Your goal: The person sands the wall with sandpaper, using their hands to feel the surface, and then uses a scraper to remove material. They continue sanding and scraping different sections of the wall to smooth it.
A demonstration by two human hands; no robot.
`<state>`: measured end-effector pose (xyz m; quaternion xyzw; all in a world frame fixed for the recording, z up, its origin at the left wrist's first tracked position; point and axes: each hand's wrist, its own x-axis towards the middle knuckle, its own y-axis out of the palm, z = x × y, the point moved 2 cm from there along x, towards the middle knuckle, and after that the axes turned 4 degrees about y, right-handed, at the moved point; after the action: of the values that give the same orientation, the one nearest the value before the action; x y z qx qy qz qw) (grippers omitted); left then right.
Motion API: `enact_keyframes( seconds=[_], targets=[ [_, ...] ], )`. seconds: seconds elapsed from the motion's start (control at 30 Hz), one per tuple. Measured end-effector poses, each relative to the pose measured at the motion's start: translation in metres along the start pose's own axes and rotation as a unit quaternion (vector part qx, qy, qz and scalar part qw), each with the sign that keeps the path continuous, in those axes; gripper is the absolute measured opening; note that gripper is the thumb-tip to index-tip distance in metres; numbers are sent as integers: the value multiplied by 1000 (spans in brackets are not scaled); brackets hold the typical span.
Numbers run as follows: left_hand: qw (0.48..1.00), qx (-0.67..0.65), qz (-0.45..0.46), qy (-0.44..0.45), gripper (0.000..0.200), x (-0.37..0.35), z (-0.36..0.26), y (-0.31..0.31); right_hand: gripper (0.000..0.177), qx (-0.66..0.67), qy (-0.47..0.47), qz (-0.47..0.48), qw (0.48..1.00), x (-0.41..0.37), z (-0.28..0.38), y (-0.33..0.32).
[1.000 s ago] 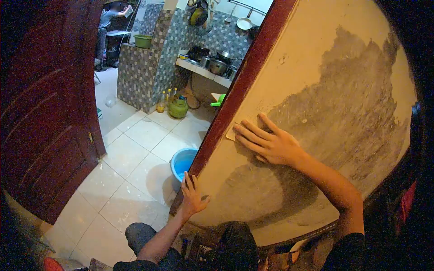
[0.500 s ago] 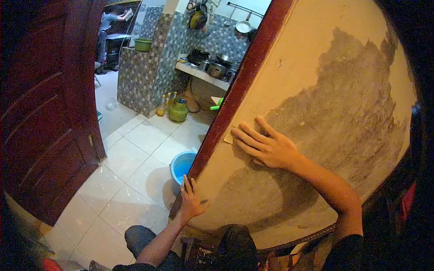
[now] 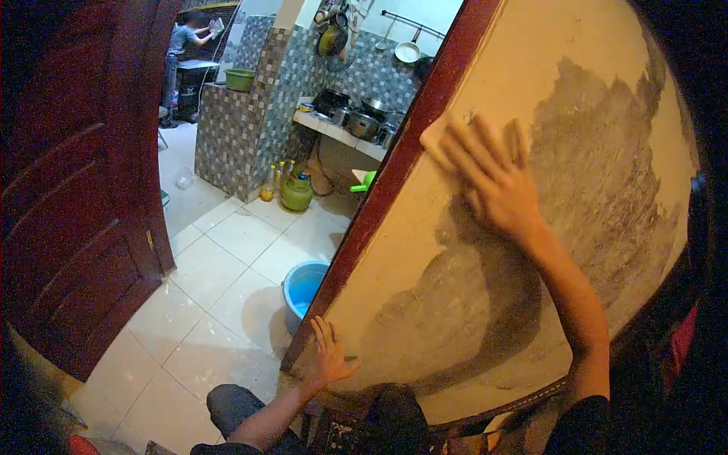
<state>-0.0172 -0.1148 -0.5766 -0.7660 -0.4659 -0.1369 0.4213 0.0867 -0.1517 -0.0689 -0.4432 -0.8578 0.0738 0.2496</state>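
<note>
The wall [image 3: 390, 277], just right of the dark red door frame [image 3: 394, 182], is under the fingers of both hands. The right hand [image 3: 497, 186] has its fingers open, stretched and slightly spread, flat over a pale piece [image 3: 433, 141] near the frame; motion blurs both. The left hand [image 3: 331, 364] is lower, its fingers open and loosely extended at the wall's edge. A rough grey patch [image 3: 599, 144] spreads to the right of the right hand. Beyond the frame, a blue basin [image 3: 297, 292] stands on the tiled floor [image 3: 216, 280]. Farther back are a green gas cylinder [image 3: 296, 194], bottles [image 3: 268, 186] and a tiled counter [image 3: 345, 136] bearing pots [image 3: 364, 125]. A dark red door [image 3: 83, 182] stands at the left, and another person [image 3: 182, 39] is in the background.
</note>
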Motion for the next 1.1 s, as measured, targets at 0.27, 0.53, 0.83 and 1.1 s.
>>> enact_keyframes(
  seconds=[0.27, 0.53, 0.83, 1.1],
  targets=[
    [997, 18, 56, -46, 138, 7, -9, -7, 66, 46, -186, 80, 978, -31, 39, 35],
    [993, 71, 80, -39, 138, 7, -10, -13, 58, -32, 126, -52, 990, -19, 3, 15],
    [996, 68, 56, -20, 137, 3, -1, 2, 68, -41, 135, -54, 989, -15, -17, 10],
    [995, 61, 73, -41, 134, 7, -4, -3, 69, -24, 8, -9, 1000, -27, -5, 30]
  ],
)
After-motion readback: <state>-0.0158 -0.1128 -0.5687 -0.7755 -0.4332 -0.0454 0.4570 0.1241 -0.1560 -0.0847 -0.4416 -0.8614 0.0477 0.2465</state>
